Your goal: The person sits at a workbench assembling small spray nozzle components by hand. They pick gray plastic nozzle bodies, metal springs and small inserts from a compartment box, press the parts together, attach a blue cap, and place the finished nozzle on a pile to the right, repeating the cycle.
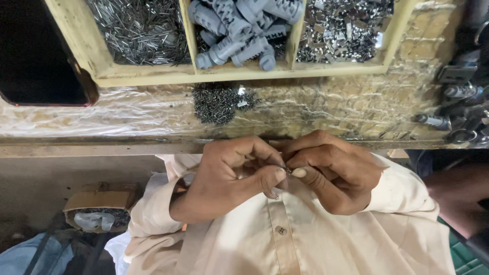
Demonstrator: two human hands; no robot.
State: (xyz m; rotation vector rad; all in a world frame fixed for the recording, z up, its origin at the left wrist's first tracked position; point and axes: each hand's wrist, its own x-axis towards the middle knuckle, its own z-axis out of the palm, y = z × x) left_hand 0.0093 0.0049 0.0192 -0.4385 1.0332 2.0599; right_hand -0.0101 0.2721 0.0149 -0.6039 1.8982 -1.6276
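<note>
- Clearly, we are pinching a tiny metal part (288, 170) between both hands, just in front of our chest and below the bench edge (102, 147); it is too small to identify.
- Our left hand (232, 175) is closing thumb and forefinger onto it; a slack grip could be letting it drop into our shirt (285, 239).
- Our right hand (331, 170) is clamping the same part from the other side; any twisting could be bending it.
- Being near the bench edge, the loose pile of small dark pieces (220, 103) could be spilling if we are bumping the bench.

tiny metal part (288, 170), pinched btwn fingertips
</note>
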